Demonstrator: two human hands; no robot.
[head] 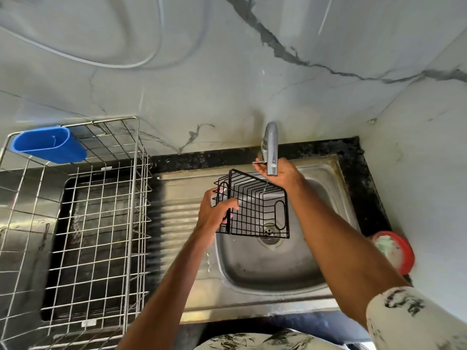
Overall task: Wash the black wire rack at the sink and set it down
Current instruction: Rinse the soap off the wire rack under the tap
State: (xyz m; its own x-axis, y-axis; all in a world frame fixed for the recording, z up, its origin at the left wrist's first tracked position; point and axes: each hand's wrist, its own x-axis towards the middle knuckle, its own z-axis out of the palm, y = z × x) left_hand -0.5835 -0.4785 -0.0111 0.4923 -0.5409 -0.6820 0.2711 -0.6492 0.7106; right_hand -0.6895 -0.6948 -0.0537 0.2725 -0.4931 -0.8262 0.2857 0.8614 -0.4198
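- Left hand (214,210): I am gripping the black wire rack (257,210) by its nine-o'clock edge, fingers curled round the wires. I am holding it tilted above the sink (252,274) basin.
- Right hand (283,174): I am reaching to the tap lever (257,162) at twelve o'clock. The spout (271,137) is hiding my fingers, so whether they are clamped or apart I cannot tell.
- Step: rinsing, I judge; a thin stream (265,185) is falling onto the rack's top corner.
- Next: turning the rack under the flow while keeping it clear of the spout just above.
- Room: the ribbed drainboard (177,223) and the silver dish basket (101,223) are offering set-down space at nine o'clock. A red bowl (404,258) is crowding three o'clock.
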